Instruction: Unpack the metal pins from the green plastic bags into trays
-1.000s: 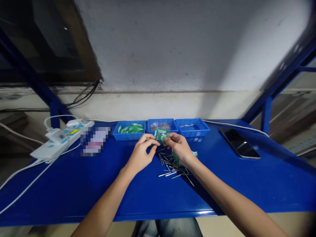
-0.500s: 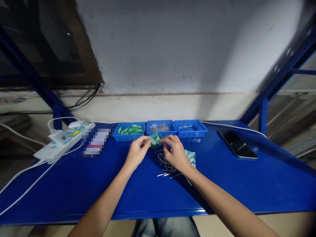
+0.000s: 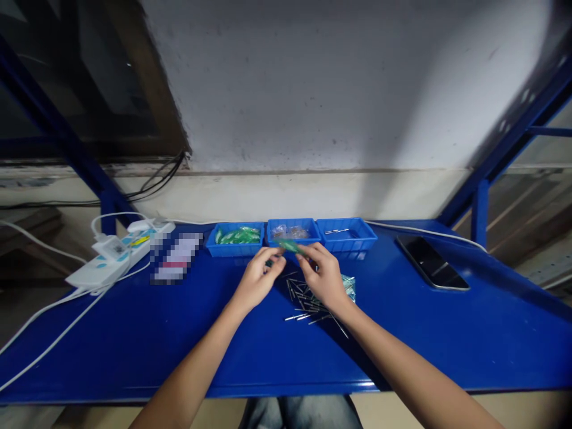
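A small green plastic packet [image 3: 291, 245], blurred and seen narrow, is pinched in the fingertips of my right hand [image 3: 325, 275], just in front of the middle blue bin. My left hand [image 3: 259, 279] is beside the packet's left end with its fingers curled together. A dark greenish bit shows between its thumb and fingers, too small to make out. Below my right hand lies a loose pile of thin metal rods [image 3: 304, 298]. A shiny clear-green bag [image 3: 349, 286] on the table is partly hidden by that hand.
Three blue bins stand in a row: the left bin [image 3: 236, 251] holds green packets, the middle bin [image 3: 292, 223] small clear bags, the right bin [image 3: 351, 243] a few rods. A phone [image 3: 431, 262] lies right. A white power strip [image 3: 100, 268] with cables and a pixelated item [image 3: 176, 257] are left.
The green packet has turned from spread out between both hands to a narrow shape at my right fingertips. My left fingers have curled in and sit slightly lower.
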A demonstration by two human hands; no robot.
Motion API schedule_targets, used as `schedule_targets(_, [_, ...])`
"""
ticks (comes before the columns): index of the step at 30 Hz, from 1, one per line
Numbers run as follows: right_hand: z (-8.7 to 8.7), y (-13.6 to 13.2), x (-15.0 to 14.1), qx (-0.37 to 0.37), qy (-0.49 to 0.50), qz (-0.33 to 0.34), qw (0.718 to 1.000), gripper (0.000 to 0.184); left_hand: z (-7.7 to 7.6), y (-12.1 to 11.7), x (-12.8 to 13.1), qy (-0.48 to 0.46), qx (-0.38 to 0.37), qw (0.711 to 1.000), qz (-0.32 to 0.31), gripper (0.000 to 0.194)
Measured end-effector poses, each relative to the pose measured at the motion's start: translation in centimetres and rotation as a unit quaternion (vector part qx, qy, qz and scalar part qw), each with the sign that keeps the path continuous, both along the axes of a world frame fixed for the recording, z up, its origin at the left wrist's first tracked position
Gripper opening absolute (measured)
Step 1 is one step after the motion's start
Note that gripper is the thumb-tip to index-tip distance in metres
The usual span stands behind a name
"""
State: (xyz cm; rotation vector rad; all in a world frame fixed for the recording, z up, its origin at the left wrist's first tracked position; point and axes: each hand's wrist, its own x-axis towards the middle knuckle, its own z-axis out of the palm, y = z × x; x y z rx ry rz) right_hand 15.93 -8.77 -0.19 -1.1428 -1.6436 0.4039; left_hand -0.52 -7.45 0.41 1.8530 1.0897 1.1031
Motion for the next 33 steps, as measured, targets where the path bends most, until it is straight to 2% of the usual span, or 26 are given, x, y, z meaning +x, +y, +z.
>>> schedule_targets(3, [-0.4,-0.4,-0.3,0.073,-0.099,0.025,0.992,0.038,0.1,0.2,-0.2,-0.089,-0.1,0.991,-0.02,0.038])
schedule_targets(6, [-0.8,-0.5,-0.6,0.083,-0.155,0.055,0.983,0.055,0.3,0.9,-1.0,-0.084,-0.101,0.991,-0.003,0.03])
schedule_targets(9, [-0.9,-0.4,-0.6,0.067,-0.163,0.055,0.983,0.057,1.2,2.4,-3.2,0.031,-0.006,0.995,0.094,0.027])
schedule_targets(11, [-0.9,-0.3,-0.3,0.057,-0.154,0.039,0.986,0.052,2.2,3.6,-5.0,0.173,0.116,0.964,0.163,0.028])
schedule_targets(12, [-0.8,-0.2,-0.1,0.053,-0.147,0.03,0.987,0.049,2.8,4.2,-5.9,0.246,0.16,0.941,0.166,0.03])
schedule_targets(14, [-0.7,-0.1,0.3,0.046,-0.13,0.014,0.99,0.045,3.7,5.2,-7.2,0.369,0.2,0.894,0.156,0.032])
schedule_targets(16, [-0.6,0.0,0.5,0.038,-0.117,0.003,0.992,0.043,4.3,5.9,-7.7,0.465,0.204,0.852,0.129,0.034])
schedule_targets(19, [-0.2,0.0,0.7,0.023,-0.104,-0.004,0.994,0.044,4.9,6.7,-7.5,0.555,0.188,0.806,0.086,0.038])
schedule_targets(24, [0.3,0.1,1.1,0.013,-0.093,-0.021,0.995,0.042,6.6,7.7,-7.5,0.612,0.17,0.771,0.04,0.045])
schedule_targets(27, [0.3,0.2,1.2,0.004,-0.105,-0.03,0.994,0.041,7.4,8.6,-8.5,0.643,0.123,0.755,0.031,0.048])
schedule_targets(31, [0.3,0.1,1.2,-0.021,-0.126,-0.026,0.992,0.042,7.5,10.1,-9.6,0.679,0.052,0.732,0.014,0.049])
schedule_targets(33, [0.3,0.1,1.2,-0.029,-0.133,-0.026,0.99,0.042,7.2,10.6,-9.7,0.681,0.033,0.732,-0.005,0.047])
